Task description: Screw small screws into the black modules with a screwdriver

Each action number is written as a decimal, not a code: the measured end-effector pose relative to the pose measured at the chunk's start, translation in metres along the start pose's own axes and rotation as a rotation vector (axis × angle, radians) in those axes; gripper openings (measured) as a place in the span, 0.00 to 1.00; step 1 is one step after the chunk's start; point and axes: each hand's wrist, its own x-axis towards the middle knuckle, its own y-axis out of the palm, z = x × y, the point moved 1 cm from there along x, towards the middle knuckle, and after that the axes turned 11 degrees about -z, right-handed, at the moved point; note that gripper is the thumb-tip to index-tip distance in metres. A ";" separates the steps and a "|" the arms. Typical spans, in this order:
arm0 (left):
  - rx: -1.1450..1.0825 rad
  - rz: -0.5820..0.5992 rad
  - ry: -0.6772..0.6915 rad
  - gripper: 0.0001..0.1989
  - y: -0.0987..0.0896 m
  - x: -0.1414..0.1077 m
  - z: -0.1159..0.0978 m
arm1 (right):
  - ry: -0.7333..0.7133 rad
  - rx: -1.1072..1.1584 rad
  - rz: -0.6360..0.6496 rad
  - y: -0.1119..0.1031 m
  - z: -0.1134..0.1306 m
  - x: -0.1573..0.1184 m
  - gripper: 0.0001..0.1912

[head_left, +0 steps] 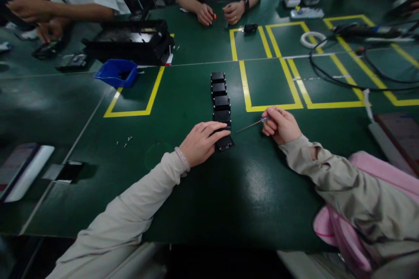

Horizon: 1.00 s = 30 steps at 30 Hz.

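Note:
Several small black rectangular blocks stand in a row that runs away from me down the middle of the green table. My left hand is closed over the nearest black block, its fingers lying across the top and hiding part of it. To the right, my right hand grips a thin screwdriver by its clear purplish handle. The shaft points left, with its tip just short of that nearest block.
Loose screws lie on the left. Beyond them are a blue bin and a black tray. Yellow tape marks areas ahead. A black cable loops at right, near a white tape ring. Other people sit across.

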 end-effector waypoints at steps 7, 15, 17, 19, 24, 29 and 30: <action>-0.028 -0.004 -0.049 0.24 -0.001 -0.001 -0.004 | 0.026 0.019 -0.011 -0.001 0.000 0.001 0.18; 0.035 -0.029 -0.096 0.24 0.001 -0.005 -0.004 | 0.050 0.031 -0.015 0.000 -0.001 0.000 0.20; 0.050 -0.034 -0.109 0.24 0.002 -0.005 -0.004 | 0.055 0.032 -0.017 0.001 -0.002 0.000 0.20; 0.063 -0.039 -0.125 0.24 0.003 -0.005 -0.005 | 0.045 0.030 -0.013 0.001 -0.002 0.000 0.20; 0.082 -0.048 -0.140 0.24 0.003 -0.004 -0.008 | 0.014 0.028 0.002 0.003 -0.001 0.000 0.19; 0.089 -0.051 -0.104 0.26 0.004 -0.002 -0.011 | -0.084 0.008 -0.002 0.005 0.003 0.001 0.19; 0.096 -0.048 -0.101 0.25 0.004 -0.002 -0.011 | -0.127 -0.016 0.001 0.006 0.005 0.000 0.19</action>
